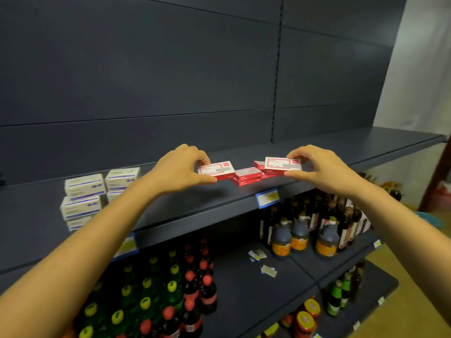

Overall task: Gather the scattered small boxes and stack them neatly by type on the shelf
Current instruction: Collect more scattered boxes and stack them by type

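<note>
The white boxes [97, 191] stood stacked in a block well left of the red pile [246, 178], so that type looked done. The reds were unfinished: the pile lay loose and skewed on the shelf [195, 208]. The left hand [180, 172] pinched the left box [216, 169] just left of the pile, fingers curled over it and thumb below. The right hand [319, 167] pinched the right box [281, 164] just right of the pile in the same way. Bare shelf lay between the pile and the whites, and behind the pile. The front edge ran close before the pile, so a stack there risked overhang.
</note>
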`<state>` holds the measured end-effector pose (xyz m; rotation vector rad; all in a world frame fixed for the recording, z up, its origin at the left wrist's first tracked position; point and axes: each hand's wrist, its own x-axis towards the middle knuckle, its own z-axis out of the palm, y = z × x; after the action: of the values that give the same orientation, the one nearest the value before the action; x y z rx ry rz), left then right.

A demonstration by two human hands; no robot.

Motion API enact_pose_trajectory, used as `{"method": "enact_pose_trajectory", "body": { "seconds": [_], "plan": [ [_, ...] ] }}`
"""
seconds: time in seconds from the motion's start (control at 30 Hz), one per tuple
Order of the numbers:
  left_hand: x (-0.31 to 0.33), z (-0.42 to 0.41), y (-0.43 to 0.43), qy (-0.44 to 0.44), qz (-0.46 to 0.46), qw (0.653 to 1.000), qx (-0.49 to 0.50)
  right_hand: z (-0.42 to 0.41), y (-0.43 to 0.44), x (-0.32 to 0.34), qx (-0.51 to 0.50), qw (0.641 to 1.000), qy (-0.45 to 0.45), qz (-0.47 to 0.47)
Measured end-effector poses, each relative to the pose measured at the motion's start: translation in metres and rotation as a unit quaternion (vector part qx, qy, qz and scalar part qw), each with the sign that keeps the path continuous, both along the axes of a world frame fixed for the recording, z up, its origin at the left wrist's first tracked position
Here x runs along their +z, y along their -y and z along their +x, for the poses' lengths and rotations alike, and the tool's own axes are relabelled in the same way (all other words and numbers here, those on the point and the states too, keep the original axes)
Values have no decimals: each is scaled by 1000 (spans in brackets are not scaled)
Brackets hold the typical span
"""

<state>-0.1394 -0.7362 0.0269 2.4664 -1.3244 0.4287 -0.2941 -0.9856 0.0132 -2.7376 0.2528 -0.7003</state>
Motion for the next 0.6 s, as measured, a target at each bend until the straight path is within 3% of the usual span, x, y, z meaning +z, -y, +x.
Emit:
{"method": "enact_pose_trajectory", "body": {
  "seconds": [0.23,0.6],
  "plan": [
    [-13,36,76,-12,27,1000,6,55,65,-11,19,1000,-18,8],
    [-22,66,116,-65,27,997,42,130,103,-27,152,983,-93,47]
  ]
}}
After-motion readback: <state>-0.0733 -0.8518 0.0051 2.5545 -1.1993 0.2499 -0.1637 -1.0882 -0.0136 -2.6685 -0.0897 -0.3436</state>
